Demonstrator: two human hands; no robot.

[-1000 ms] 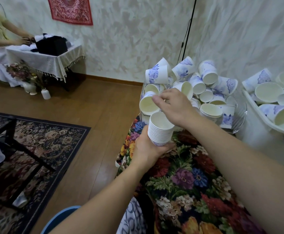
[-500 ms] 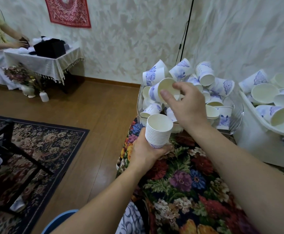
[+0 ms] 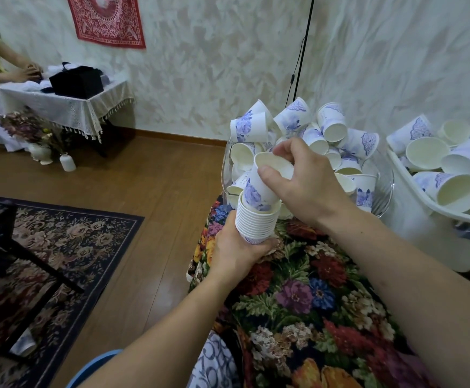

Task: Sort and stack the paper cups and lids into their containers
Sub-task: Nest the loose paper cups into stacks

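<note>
No brand or legible writing shows on any cup; small dark print on one in the pile is too fine to read. The left hand [image 3: 238, 254] grips the base of a stack [image 3: 256, 219] of nested white paper cups with ribbed rolled rims, held upright above the near left edge of the tabletop [image 3: 312, 303], which is covered by a woven floral cloth. The right hand [image 3: 302, 183] pinches a single cup [image 3: 261, 183], white with a blue flower print, thumb on its side and fingers over the rim; its base sits tilted in the mouth of the stack. Half a second earlier this cup was lifted sideways by the pile, clear of the stack. Just beyond the hands, a clear bowl [image 3: 385, 186] holds a loose heap of the same cups [image 3: 337, 135]. To the right stands a white plastic bin [image 3: 424, 219] with more cups lying on their sides.
</note>
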